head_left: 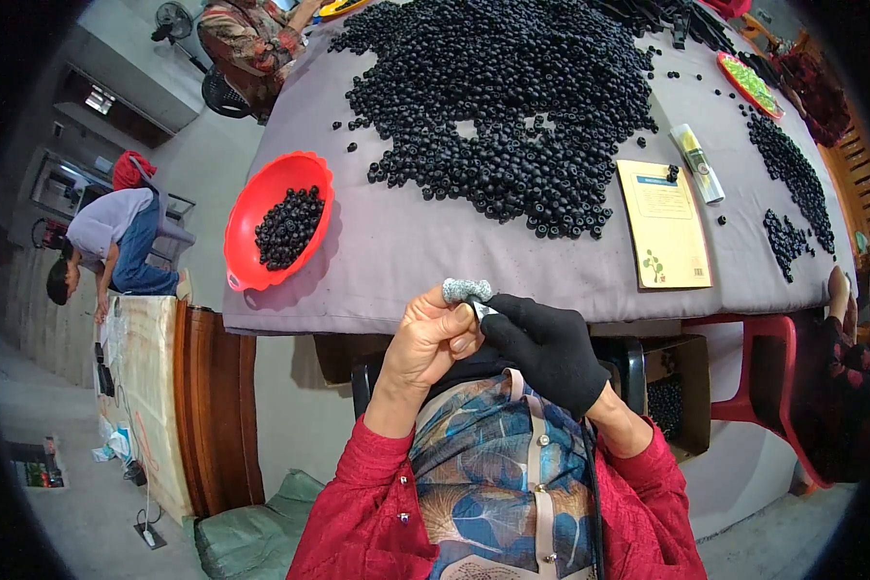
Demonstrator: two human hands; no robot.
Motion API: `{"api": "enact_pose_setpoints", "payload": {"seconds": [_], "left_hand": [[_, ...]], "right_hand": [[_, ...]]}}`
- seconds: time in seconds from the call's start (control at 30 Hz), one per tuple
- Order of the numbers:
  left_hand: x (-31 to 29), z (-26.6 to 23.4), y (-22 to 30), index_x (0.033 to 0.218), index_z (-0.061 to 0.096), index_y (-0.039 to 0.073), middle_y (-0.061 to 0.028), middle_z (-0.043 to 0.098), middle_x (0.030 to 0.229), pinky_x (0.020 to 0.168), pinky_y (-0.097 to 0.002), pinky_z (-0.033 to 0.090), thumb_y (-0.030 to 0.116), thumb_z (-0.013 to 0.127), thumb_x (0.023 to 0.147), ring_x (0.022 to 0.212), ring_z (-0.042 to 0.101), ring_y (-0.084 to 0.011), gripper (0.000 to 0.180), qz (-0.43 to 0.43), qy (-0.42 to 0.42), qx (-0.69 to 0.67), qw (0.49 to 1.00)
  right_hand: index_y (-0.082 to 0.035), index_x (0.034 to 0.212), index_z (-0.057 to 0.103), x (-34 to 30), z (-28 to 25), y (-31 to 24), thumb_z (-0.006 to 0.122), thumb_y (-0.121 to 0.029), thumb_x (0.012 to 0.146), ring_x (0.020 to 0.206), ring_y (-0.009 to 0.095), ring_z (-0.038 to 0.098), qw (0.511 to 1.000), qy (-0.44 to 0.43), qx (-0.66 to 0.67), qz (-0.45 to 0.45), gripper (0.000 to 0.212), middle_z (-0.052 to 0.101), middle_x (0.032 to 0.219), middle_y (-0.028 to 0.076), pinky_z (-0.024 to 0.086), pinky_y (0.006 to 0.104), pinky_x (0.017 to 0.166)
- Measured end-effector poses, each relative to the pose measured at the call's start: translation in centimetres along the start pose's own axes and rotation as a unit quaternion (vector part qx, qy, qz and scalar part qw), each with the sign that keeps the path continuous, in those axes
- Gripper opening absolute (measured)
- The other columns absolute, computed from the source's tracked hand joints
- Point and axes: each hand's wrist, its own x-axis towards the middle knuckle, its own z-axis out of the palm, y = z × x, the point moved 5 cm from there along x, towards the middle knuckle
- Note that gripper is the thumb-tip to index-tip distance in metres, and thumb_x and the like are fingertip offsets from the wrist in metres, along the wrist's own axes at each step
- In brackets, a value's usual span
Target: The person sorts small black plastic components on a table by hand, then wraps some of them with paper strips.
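My bare left hand [432, 334] and my right hand [549, 350], in a black knitted glove, meet just in front of the table's near edge. A grey speckled knit piece [466, 290] sits at the left index fingertip; whether it is worn as a finger cover is hard to tell. Between both hands' fingertips shows a small whitish piece [482, 308], pinched by the gloved fingers and touching my left thumb. My left fingers are closed, and what they hold is mostly hidden. Beyond them spreads a large pile of small black ring-like parts [512, 106].
A red scalloped bowl [248, 232] with black parts stands at left. To the right lie a yellow booklet [659, 227], a clear-wrapped tube [696, 162] and a red-rimmed tray [750, 85]. Other people sit around the table [387, 261]; one person [116, 232] bends over at far left.
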Motion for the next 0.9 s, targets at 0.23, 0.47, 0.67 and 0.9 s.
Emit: {"api": "enact_pose_setpoints", "payload": {"seconds": [0.23, 0.47, 0.67, 0.9], "left_hand": [[0.05, -0.19, -0.09, 0.097, 0.06, 0.002, -0.0006, 0.052, 0.063, 0.044, -0.0191, 0.032, 0.006, 0.058, 0.081, 0.049, 0.041, -0.0065, 0.017, 0.002, 0.006, 0.001, 1.0], [0.11, -0.1, -0.13, 0.096, 0.061, 0.002, -0.0031, 0.057, 0.069, 0.045, -0.0184, 0.033, 0.005, 0.058, 0.081, 0.049, 0.043, -0.0059, 0.015, -0.008, 0.02, 0.002, 1.0], [0.11, -0.24, -0.25, 0.095, 0.061, 0.002, -0.0033, 0.058, 0.07, 0.045, -0.0188, 0.035, 0.004, 0.058, 0.081, 0.05, 0.043, -0.0061, 0.015, -0.012, 0.027, 0.006, 1.0], [0.16, -0.53, -0.45, 0.094, 0.061, 0.002, -0.0023, 0.057, 0.07, 0.045, -0.0193, 0.034, 0.002, 0.058, 0.08, 0.049, 0.043, -0.0056, 0.014, -0.01, 0.027, 0.017, 0.999]], "right_hand": [[-0.006, 0.103, 0.06, 0.06, 0.04, 0.26, 0.059, -0.02, 0.082, 0.073, 0.019, 0.064, 1.0, 0.0, -0.003, 0.005, 0.026, 0.063, 0.083, 0.013, 0.048, 0.0277, 0.062], [-0.005, 0.102, 0.06, 0.08, 0.12, 0.74, 0.06, -0.02, 0.082, 0.072, 0.018, 0.064, 1.0, 0.014, -0.008, -0.01, 0.025, 0.063, 0.082, 0.013, 0.048, 0.0277, 0.061], [-0.005, 0.102, 0.06, 0.09, 0.12, 0.66, 0.059, -0.02, 0.082, 0.071, 0.019, 0.064, 1.0, 0.015, -0.018, -0.007, 0.025, 0.063, 0.081, 0.013, 0.048, 0.0282, 0.061], [-0.006, 0.099, 0.06, 0.13, 0.18, 0.81, 0.058, -0.021, 0.082, 0.072, 0.026, 0.063, 0.999, 0.01, -0.033, 0.002, 0.023, 0.062, 0.08, 0.014, 0.048, 0.0303, 0.06]]}}
